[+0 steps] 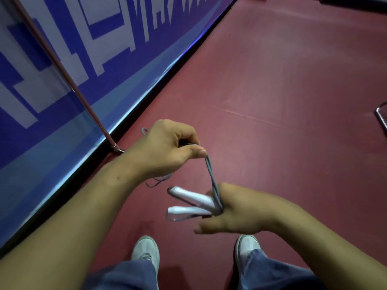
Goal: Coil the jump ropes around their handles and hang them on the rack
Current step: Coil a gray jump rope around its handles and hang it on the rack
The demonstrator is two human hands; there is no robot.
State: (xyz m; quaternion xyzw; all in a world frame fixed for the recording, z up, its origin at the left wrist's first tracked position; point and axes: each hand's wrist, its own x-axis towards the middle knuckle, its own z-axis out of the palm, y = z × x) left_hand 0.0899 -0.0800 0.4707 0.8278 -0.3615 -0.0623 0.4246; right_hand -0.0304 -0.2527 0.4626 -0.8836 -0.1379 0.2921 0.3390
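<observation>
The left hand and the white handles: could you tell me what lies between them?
Head view: a grey rope stretches from the left hand to the white handles.

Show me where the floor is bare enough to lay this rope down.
Bare: the wide red floor between the blue wall and the metal frame at right. Crowded: near the pole foot, where loose rope trails under the left hand, and around the shoes.
</observation>
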